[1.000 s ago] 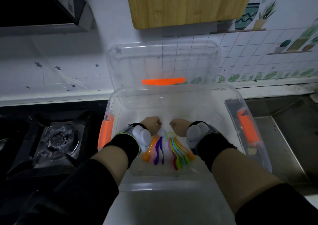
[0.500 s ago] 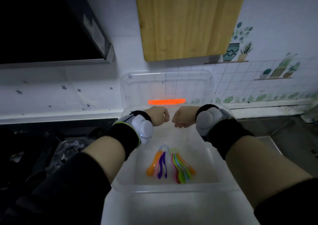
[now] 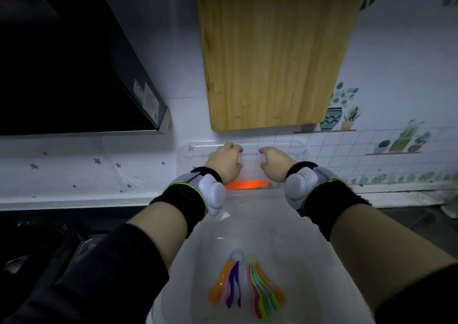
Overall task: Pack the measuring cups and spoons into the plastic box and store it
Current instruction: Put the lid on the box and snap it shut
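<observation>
Tipping the clear lid (image 3: 250, 167) forward with the left hand (image 3: 224, 161) curled over its top rim and the right hand (image 3: 276, 161) clawed beside it, its grip unclear, risks the slick plastic slipping and landing askew on the plastic box (image 3: 260, 224), where the measuring spoons (image 3: 247, 284) lie.

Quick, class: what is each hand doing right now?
Left hand: grips the clear lid at its top edge.
Right hand: fingers curled at the lid; grip cannot be told.
</observation>
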The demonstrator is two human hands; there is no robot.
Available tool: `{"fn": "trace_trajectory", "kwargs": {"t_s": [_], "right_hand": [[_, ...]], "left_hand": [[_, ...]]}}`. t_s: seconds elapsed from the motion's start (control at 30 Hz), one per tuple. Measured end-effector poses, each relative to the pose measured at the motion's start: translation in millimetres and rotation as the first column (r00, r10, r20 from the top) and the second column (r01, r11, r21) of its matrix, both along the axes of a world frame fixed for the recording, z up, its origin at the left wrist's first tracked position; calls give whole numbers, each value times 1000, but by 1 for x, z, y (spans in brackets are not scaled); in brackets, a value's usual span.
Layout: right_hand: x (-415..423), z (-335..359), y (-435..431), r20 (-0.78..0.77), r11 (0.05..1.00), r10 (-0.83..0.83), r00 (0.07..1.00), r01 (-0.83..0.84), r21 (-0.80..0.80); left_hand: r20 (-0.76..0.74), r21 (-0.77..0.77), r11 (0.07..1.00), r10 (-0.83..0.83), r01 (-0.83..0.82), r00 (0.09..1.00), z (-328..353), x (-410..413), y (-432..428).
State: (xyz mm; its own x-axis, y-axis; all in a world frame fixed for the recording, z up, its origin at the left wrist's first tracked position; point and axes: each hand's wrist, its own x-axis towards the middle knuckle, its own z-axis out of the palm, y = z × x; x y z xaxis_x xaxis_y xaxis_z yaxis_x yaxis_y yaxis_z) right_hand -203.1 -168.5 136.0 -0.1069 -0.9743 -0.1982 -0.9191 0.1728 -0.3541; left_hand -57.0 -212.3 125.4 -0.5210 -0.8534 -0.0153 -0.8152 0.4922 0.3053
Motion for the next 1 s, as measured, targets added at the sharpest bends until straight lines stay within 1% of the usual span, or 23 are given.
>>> {"fn": "trace_trajectory", "kwargs": {"t_s": [0.1, 0.17, 0.27, 0.33, 0.43, 0.5, 0.67, 0.8, 0.93, 1.0], "right_hand": [[-5, -4, -8, -97, 1000, -1, 995, 0, -8], [-7, -7, -11, -132, 998, -18, 991, 11, -56], [-12, -14, -19, -153, 994, -19, 988, 3, -105], [-13, -16, -21, -162, 994, -9, 987, -8, -108], [-15, -18, -25, -166, 995, 13, 986, -30, -95], [-17, -20, -26, -173, 995, 16, 985, -32, -94], [-19, -21, -28, -219, 986, -19, 975, -17, -164], [-15, -25, -20, -259, 987, -28, 965, -15, -160], [-16, -25, -5, -270, 971, -73, 960, 6, -240], [-17, -19, 0, -268, 959, -87, 960, 8, -282]], "left_hand": [[44, -104, 994, 24, -20, 999, -7, -3, -12], [60, -162, 986, 46, -36, 997, -11, -5, -21], [88, -159, 986, 74, -59, 993, -16, -9, -32], [125, -153, 986, 81, -62, 989, -19, -9, -35], [157, -184, 980, 104, -75, 982, -21, -10, -36], [151, -200, 976, 120, -88, 981, -22, -12, -37], [101, -218, 972, 111, -87, 989, -17, -13, -34], [90, -115, 989, 100, -89, 991, -17, -8, -26], [78, -177, 983, 60, -45, 995, -15, -4, -12], [26, -223, 974, 52, -45, 998, -8, -4, -7]]}}
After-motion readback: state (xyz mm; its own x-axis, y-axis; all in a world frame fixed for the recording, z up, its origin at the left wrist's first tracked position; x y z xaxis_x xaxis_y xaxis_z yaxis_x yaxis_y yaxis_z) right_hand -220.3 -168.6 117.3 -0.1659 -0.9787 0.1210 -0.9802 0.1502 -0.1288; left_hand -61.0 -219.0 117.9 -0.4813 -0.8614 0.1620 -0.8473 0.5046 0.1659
